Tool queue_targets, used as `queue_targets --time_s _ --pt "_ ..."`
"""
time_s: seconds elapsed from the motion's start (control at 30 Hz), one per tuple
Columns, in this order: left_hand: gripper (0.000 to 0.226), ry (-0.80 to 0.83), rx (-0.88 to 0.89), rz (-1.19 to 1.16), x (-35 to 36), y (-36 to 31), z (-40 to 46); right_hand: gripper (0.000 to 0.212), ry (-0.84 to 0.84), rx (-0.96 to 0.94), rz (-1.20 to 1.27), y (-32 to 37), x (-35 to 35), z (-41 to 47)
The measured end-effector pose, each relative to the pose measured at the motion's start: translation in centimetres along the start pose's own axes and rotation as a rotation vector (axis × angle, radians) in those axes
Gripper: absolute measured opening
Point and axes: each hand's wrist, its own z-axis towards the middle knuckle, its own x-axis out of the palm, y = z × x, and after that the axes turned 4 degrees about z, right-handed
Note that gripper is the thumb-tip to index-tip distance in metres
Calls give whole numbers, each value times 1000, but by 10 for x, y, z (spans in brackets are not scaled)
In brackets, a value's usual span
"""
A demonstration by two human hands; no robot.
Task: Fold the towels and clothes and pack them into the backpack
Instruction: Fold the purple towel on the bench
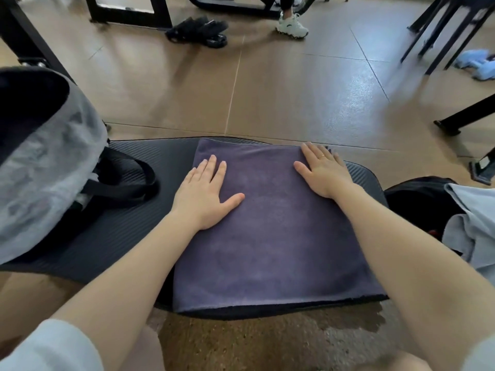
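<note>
A purple towel (270,228) lies flat in a folded rectangle on a black mat (139,162). My left hand (205,194) rests palm down on the towel's left part, fingers spread. Near the far right corner of the towel my right hand (322,172) presses flat, a ring on one finger. Neither hand grips anything. A grey backpack (45,167) with black straps stands on the mat at the left, its dark opening facing up.
Light grey clothes (474,231) and a dark garment (417,202) lie at the right, off the mat. Black sandals (201,30), another person's white sneaker (293,25), black chair legs (434,36) and a blue cloth (476,64) are on the brown floor beyond.
</note>
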Motion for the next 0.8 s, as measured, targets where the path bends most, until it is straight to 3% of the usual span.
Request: queue_targets --time_s 0.17,0.23,0.33,0.47,0.63,0.8 --pt "83 5 -5 -10 -1 -2 0 58 -103 139 27 -21 -3 -21" --pt "81 -8 -2 -19 -2 -2 -2 59 -175 21 12 -20 -3 -40" --pt "71 -126 33 -73 -8 -3 -9 54 -193 -312 67 -16 -3 -80" --pt "54 -326 359 -134 -13 -18 -33 24 -225 -531 113 -17 -4 -145" --pt "34 -203 749 -196 -24 -45 -85 43 -133 -570 50 -28 4 -198" --pt "50 -101 669 -11 -20 -47 -110 61 -60 -522 38 -56 20 -214"
